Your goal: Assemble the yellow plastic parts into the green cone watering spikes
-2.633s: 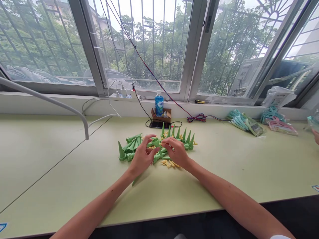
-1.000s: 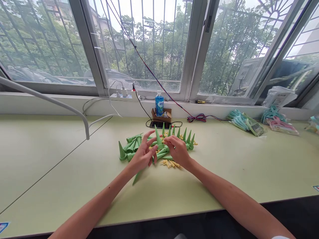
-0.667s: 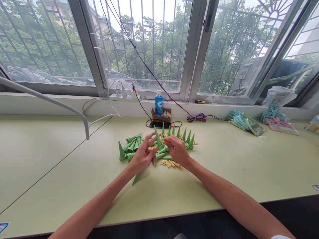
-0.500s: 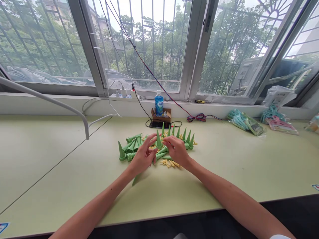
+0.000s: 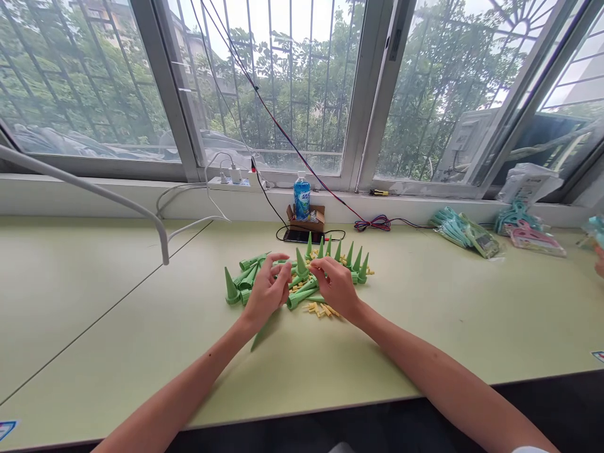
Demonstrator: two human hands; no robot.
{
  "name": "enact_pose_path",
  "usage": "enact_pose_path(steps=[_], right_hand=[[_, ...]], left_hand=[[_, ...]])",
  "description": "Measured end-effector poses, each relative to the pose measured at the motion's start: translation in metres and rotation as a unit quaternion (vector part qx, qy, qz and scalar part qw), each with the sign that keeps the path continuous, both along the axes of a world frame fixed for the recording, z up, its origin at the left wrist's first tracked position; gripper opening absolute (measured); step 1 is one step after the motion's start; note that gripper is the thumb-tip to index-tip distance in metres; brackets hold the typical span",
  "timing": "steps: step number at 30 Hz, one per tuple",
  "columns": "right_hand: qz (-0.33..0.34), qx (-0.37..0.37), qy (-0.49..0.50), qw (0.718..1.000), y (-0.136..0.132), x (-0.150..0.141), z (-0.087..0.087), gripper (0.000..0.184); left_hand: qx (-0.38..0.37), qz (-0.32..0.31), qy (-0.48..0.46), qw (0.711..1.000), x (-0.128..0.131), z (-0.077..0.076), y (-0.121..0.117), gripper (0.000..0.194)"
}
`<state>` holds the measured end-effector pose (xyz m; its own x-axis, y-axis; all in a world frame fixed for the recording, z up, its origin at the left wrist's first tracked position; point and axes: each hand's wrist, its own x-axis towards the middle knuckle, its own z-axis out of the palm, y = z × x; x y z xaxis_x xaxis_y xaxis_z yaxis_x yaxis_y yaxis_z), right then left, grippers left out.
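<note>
My right hand (image 5: pixel 336 286) is closed, thumb and fingers pinched at the side of a green pointed plastic spike (image 5: pixel 301 264) with a wide ringed base. Its fingertips partly hide the contact. My left hand (image 5: pixel 270 290) is open just left of that spike, fingers curved and apart, holding nothing. Beneath and around both hands lies a pile of green spikes (image 5: pixel 299 297) mixed with small yellow pegs (image 5: pixel 322 309). Behind my right hand, several green spikes (image 5: pixel 350 255) stand upright in a row. One more green spike (image 5: pixel 231 288) stands at the pile's left end.
A blue bottle (image 5: pixel 302 197) stands by a small cardboard box (image 5: pixel 318 220), with a phone (image 5: pixel 302 236) in front. Cables (image 5: pixel 372 223) and bagged teal items (image 5: pixel 450 226) lie along the wall. Another person's hand (image 5: pixel 599 261) shows at the right edge. A white tube (image 5: pixel 163 239) hangs at left.
My left hand has drawn back leftward from the green spike, uncovering part of the pile. My right hand has stayed at the spike. Another person's hand has appeared at the right edge.
</note>
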<state>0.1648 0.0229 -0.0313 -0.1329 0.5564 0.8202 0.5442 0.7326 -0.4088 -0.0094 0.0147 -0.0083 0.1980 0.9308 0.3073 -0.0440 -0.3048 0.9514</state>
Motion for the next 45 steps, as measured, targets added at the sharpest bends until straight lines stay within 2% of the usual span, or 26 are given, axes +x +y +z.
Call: enact_pose_path(steps=[5,8,15,24,29,32,36,40,45], right_hand=[[0.038,0.036,-0.028,0.998,-0.003,-0.001,0.002,0.018],[0.057,0.042,-0.032,0.997,-0.005,-0.002,0.004,0.020],[0.052,0.018,-0.014,0.998,-0.007,-0.001,0.007,0.022],[0.070,-0.093,0.081,0.990,-0.007,-0.003,0.003,0.017],[0.078,-0.113,0.093,0.986,-0.007,-0.004,0.004,0.017],[0.079,-0.115,0.095,0.986,-0.008,-0.005,0.005,0.016],[0.062,-0.112,0.102,0.987,-0.009,-0.006,0.006,0.016],[0.023,-0.086,0.114,0.989,-0.009,-0.005,0.007,0.017],[0.011,-0.036,0.082,0.996,-0.010,-0.002,0.008,0.018]], left_hand=[[-0.092,-0.060,-0.020,0.994,-0.002,0.002,0.000,0.036],[-0.103,-0.076,-0.022,0.992,-0.002,0.002,-0.001,0.036],[-0.101,-0.099,-0.022,0.990,-0.004,0.005,-0.004,0.041],[-0.037,-0.086,0.039,0.995,-0.004,0.008,-0.010,0.049],[0.055,-0.012,0.117,0.991,-0.002,0.000,-0.008,0.047],[0.081,0.024,0.135,0.987,-0.001,-0.005,-0.006,0.047],[0.069,0.021,0.107,0.992,0.001,-0.004,-0.007,0.049],[0.041,0.010,0.060,0.997,0.002,0.000,-0.007,0.041],[-0.035,-0.038,-0.014,0.999,0.001,0.006,-0.005,0.038]])
